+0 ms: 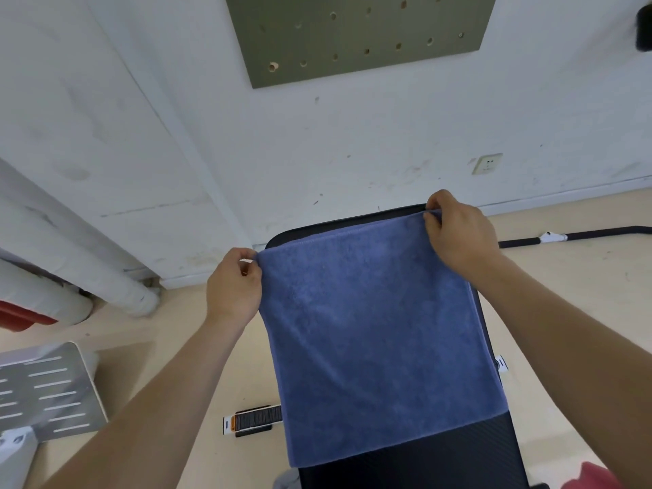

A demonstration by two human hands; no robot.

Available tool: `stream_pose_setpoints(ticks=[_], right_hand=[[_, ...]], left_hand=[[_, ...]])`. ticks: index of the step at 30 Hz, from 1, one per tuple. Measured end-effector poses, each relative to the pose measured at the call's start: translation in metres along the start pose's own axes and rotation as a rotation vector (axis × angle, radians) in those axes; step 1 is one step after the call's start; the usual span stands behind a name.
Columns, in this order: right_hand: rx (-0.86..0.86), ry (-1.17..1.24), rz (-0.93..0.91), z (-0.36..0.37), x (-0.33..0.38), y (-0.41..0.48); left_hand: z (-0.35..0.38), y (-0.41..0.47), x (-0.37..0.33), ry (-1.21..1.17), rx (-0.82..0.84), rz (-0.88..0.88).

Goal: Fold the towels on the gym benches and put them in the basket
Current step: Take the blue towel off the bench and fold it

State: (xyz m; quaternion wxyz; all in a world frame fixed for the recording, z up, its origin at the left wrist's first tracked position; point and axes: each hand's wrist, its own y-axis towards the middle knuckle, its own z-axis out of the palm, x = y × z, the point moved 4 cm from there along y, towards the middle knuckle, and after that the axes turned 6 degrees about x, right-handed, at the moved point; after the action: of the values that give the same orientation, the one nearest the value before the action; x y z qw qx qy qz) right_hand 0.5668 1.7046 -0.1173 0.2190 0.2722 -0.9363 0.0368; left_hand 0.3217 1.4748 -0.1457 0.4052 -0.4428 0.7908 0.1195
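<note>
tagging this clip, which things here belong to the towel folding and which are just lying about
In the job: blue towel, black bench, left hand and right hand pinching the towel's far corners.
Lying about: green pegboard, wall socket, black bar on the floor.

I see a scuffed white wall point(352, 135) far ahead carrying a green pegboard point(360, 33) and a socket point(487, 164) to the right; white pipes point(116, 284) run down the left to the beige floor point(247, 365).
</note>
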Motion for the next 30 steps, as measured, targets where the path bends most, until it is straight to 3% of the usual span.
stream_pose_setpoints(ticks=[5, 10, 18, 20, 25, 27, 30], right_hand=[[0.131, 0.077, -0.022, -0.006, -0.004, 0.001], [0.103, -0.032, -0.121, -0.01, -0.004, 0.003], [0.23, -0.136, 0.036, -0.023, -0.002, 0.01], [0.288, -0.047, 0.042, -0.031, 0.0, 0.008], [0.41, 0.609, 0.129, -0.049, -0.001, -0.018], [0.382, 0.679, 0.159, -0.052, -0.003, -0.024], [0.287, 0.557, 0.173, -0.052, -0.007, -0.024]], left_hand=[[-0.002, -0.004, -0.007, -0.202, 0.142, 0.026], [-0.011, -0.006, -0.017, -0.105, 0.042, 0.072], [-0.015, -0.016, -0.022, -0.074, 0.019, 0.085], [-0.021, -0.017, -0.021, -0.024, 0.027, 0.104], [-0.037, -0.023, -0.017, -0.057, 0.031, 0.112], [-0.041, -0.027, -0.016, -0.141, 0.042, 0.093], [-0.04, -0.035, -0.017, -0.315, 0.101, 0.019]])
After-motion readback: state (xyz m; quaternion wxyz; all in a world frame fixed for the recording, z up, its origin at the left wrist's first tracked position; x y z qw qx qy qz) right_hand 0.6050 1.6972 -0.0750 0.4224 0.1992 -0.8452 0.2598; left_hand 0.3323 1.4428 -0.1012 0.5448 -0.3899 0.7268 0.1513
